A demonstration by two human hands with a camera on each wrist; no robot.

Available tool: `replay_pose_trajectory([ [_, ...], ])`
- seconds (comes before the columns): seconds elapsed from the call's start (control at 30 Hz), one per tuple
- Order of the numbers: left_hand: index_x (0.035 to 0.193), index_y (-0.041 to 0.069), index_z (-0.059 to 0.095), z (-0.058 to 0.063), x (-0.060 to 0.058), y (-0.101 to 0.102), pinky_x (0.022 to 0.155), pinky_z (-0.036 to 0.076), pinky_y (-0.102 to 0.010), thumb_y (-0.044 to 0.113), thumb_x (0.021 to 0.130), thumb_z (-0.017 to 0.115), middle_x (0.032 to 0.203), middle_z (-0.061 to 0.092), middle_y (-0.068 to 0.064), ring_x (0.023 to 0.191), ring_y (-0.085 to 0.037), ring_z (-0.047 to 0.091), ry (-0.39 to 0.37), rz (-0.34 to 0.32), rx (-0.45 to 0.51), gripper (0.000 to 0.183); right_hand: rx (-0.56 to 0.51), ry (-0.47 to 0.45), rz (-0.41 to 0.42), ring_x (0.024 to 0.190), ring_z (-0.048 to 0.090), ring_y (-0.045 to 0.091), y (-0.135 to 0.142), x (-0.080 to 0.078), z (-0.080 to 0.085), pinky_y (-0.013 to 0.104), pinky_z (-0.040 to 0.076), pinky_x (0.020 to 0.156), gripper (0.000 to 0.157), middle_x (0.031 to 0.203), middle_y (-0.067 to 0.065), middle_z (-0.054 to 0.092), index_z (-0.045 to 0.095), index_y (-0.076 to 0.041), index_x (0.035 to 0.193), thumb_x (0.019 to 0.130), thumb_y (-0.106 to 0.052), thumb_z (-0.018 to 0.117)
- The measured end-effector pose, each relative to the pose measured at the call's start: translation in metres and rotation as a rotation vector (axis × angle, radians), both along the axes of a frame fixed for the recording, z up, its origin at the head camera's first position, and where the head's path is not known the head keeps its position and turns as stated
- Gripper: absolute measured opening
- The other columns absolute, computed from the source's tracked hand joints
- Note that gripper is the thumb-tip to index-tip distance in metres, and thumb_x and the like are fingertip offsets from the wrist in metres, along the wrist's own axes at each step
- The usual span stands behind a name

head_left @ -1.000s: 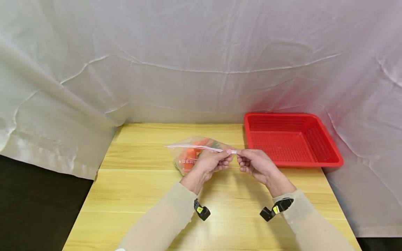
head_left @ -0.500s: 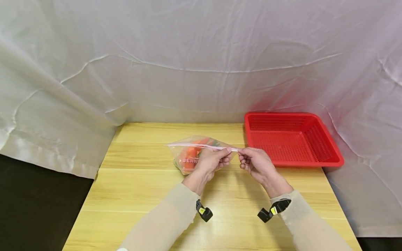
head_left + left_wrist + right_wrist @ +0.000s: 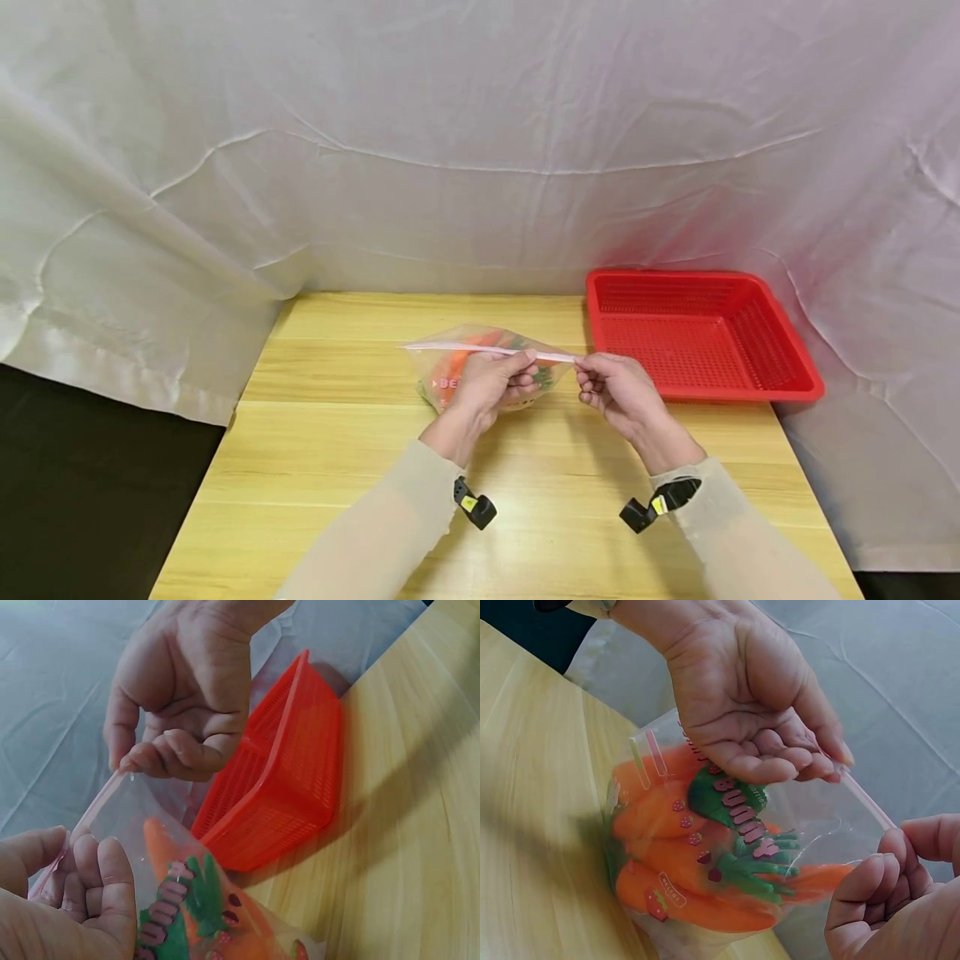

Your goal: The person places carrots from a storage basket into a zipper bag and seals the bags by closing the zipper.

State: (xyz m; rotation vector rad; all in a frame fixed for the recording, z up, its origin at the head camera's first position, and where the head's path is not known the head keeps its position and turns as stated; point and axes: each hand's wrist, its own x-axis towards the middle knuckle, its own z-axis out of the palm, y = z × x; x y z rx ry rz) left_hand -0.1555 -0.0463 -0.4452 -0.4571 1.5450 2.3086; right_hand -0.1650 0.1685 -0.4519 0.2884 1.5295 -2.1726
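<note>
A clear zip bag (image 3: 551,377) with pink print stands on the table, a pale pink zip strip along its top. Orange carrots with green tops (image 3: 697,877) fill it, seen through the plastic. My left hand (image 3: 483,385) pinches the strip between thumb and fingers near the middle of the bag's top. At the strip's right end, my right hand (image 3: 618,392) pinches the corner. The strip runs taut between both hands. In the right wrist view the left hand (image 3: 746,697) lies in front of part of the bag.
A red plastic basket (image 3: 750,393) with perforated walls stands at the table's back right, just beyond my right hand. The wooden table (image 3: 315,467) meets a pale cloth curtain (image 3: 450,208) at its back edge. Black wrist cameras sit on both forearms.
My left hand has slid leftward along the zip strip, so the gap between the hands is wider. The right hand stays at the bag's corner, shifted slightly right.
</note>
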Motion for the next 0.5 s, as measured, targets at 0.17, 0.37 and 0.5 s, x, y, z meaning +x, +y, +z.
replay_pose_trajectory([
  [0.17, 0.092, -0.001, 0.077, 0.003, 0.000, -0.008, 0.063, 0.061, -0.021, 0.008, 0.098, 0.073, 0.072, 0.074, -0.003, 0.060, -0.007, 0.069, -0.002, 0.009, 0.012, 0.012, -0.005, -0.002, -0.004, 0.067, 0.056, 0.008, 0.001, -0.001, 0.000, 0.020, 0.052, 0.062, 0.024, 0.076, -0.001, 0.066, 0.073, -0.008, 0.085, 0.104, -0.007, 0.058],
  [0.37, 0.088, 0.002, 0.077, 0.004, 0.001, -0.016, 0.062, 0.060, -0.021, 0.009, 0.098, 0.073, 0.073, 0.075, -0.004, 0.060, -0.007, 0.070, -0.011, 0.006, 0.017, 0.012, -0.021, -0.010, -0.010, 0.067, 0.056, 0.008, 0.000, -0.002, 0.001, 0.021, 0.052, 0.062, 0.026, 0.076, -0.001, 0.066, 0.072, -0.009, 0.083, 0.104, -0.006, 0.057],
  [0.5, 0.088, 0.002, 0.078, 0.003, 0.000, -0.022, 0.063, 0.061, -0.022, 0.009, 0.097, 0.074, 0.073, 0.075, -0.004, 0.060, -0.008, 0.071, -0.011, 0.019, 0.008, 0.012, -0.027, -0.016, -0.021, 0.066, 0.056, 0.008, 0.000, -0.002, 0.001, 0.020, 0.052, 0.062, 0.025, 0.076, -0.001, 0.066, 0.072, -0.008, 0.084, 0.104, -0.006, 0.057],
])
